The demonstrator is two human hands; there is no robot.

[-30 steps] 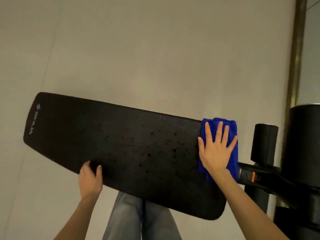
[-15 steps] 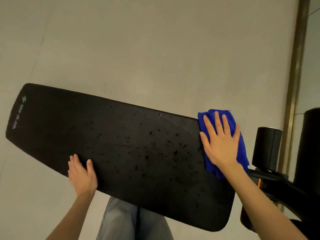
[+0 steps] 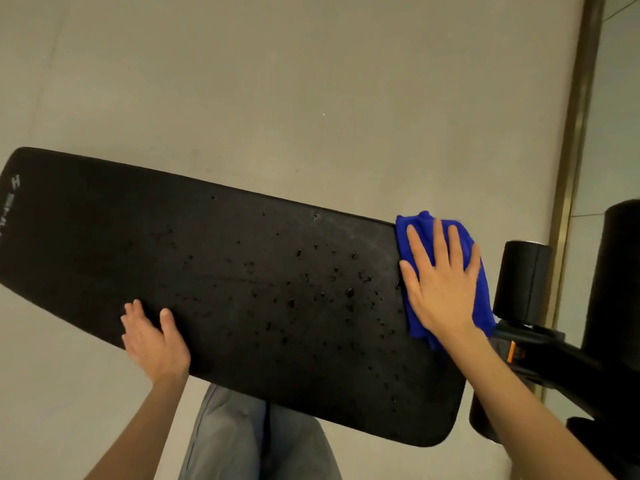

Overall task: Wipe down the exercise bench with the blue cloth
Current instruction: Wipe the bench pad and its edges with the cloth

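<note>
Looking straight down now: the long black bench (image 3: 225, 278) slants across the frame from mid-left down to lower right, over a pale floor (image 3: 277, 98). The right hand (image 3: 440, 285) is flat and open at the right of the frame, fingers spread, palm pressing the blue cloth (image 3: 483, 299). That cloth sits bunched at the right-hand end of the bench, by its upper corner, and spills over the end. Dark droplets (image 3: 349, 292) are scattered across the middle and right of the pad, thickest just left of the cloth. At lower left, the left hand (image 3: 152, 341) lies on the bench's lower edge, fingers fairly straight and resting on the pad, holding nothing. Pale lettering (image 3: 10, 202) marks the far left tip of the bench, too blurred to read. Just right of the cloth stands a black roller (image 3: 523, 278), and below it the dark frame (image 3: 554, 362) carries a small orange tag (image 3: 510, 351). Grey-blue jeans (image 3: 249, 441) show under the bench at bottom centre. A brass-coloured metal strip (image 3: 575, 133) runs down the floor at the upper right.
</note>
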